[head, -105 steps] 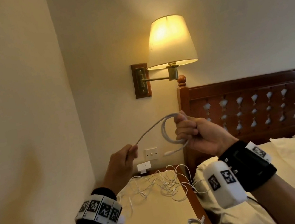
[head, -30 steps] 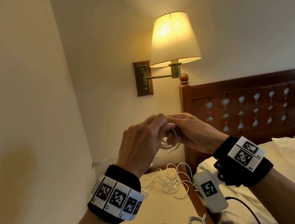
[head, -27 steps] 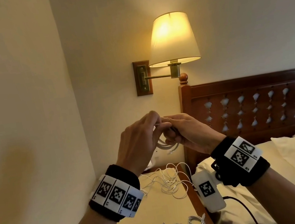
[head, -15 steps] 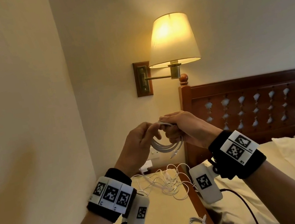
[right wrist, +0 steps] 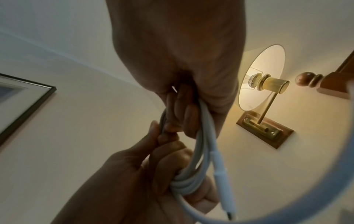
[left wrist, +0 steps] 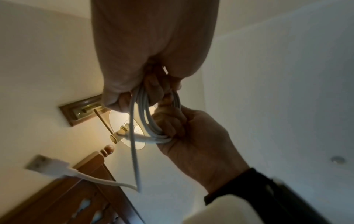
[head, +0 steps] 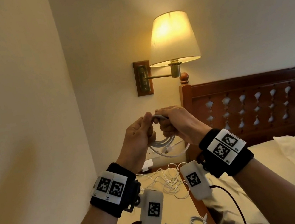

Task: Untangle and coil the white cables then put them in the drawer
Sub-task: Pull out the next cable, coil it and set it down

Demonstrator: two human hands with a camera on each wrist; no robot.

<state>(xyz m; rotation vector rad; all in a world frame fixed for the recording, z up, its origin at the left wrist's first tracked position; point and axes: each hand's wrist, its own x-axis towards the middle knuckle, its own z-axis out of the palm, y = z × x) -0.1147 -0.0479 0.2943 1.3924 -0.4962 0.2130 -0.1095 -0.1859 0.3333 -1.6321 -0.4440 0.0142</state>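
both my left hand [head: 138,133] and my right hand [head: 178,124] grip the coiled white cable [head: 163,142], fingers curled round its loops.

- The left hand [left wrist: 153,50] fills the top of the view, fingers curled round a coiled white cable [left wrist: 147,115].
- The right hand [left wrist: 193,136] comes in from the lower right and grips the same coil just beside it.
- One strand hangs down to a USB plug [left wrist: 46,166] at lower left.
- Behind are a lit wall lamp [left wrist: 122,131] and a wooden headboard [left wrist: 76,197].
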